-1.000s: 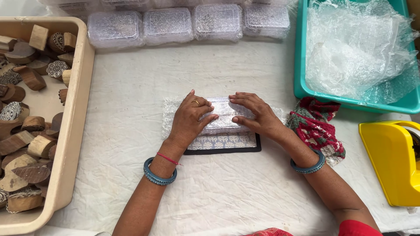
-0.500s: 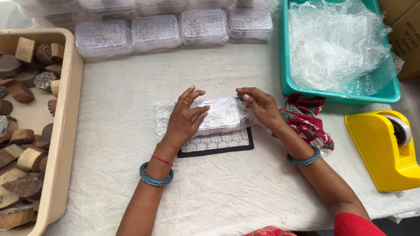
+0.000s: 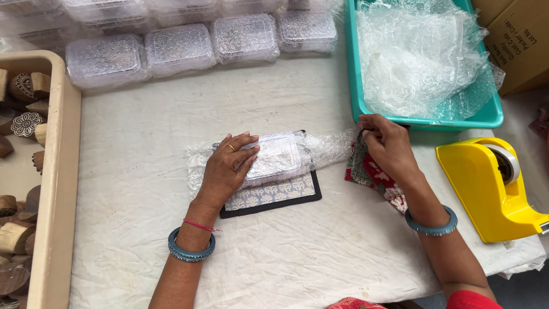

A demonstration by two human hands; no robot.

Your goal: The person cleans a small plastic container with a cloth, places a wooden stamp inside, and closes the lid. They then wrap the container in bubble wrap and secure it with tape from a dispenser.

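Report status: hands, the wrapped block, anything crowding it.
Left hand flat on bubble-wrapped block. Right hand pinching the wrap's loose end. Red patterned cloth lies under right hand; patterned mat beneath block.

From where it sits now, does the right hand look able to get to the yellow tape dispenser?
Probably yes. The right hand rests at the bubble wrap's end, and the yellow tape dispenser stands just to its right on the cloth-covered table, with nothing between them.

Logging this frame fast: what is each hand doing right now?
Left hand: open, flat on the bubble-wrapped block.
Right hand: fingers curled, pinching the bubble wrap's end.
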